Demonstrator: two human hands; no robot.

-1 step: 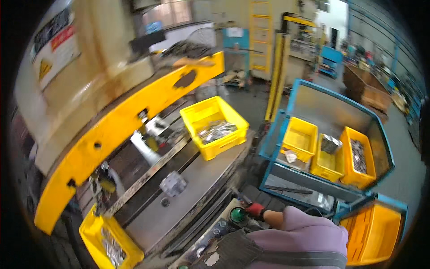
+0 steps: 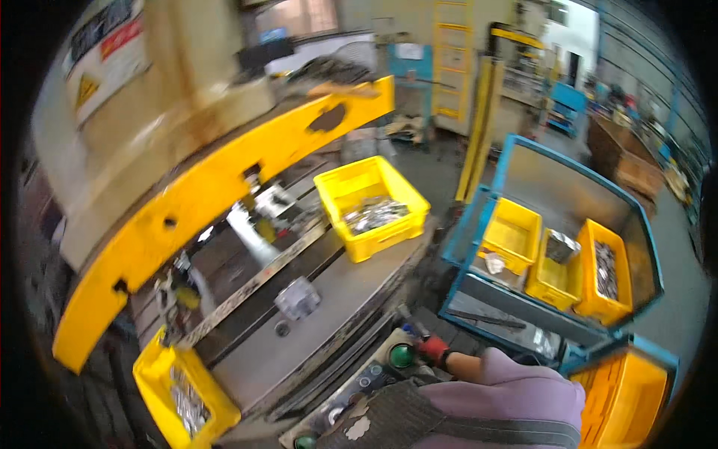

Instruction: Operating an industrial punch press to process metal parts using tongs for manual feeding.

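Blur hides how open the red-gloved right hand (image 2: 432, 349) is and whether it grips the slim tool (image 2: 416, 325) beside it; the left hand is unseen. Just left of the right, a green push button (image 2: 402, 355) sits presumably for quick reach; beyond, leftward, a yellow crate (image 2: 389, 238) gathers metal parts (image 2: 378, 215)

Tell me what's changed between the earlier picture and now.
Only the view shifted slightly, carrying most things rightward in the picture. No grasp or release shows. The right hand, red-gloved, stays beside the green button; the metal block and yellow bins stay put.
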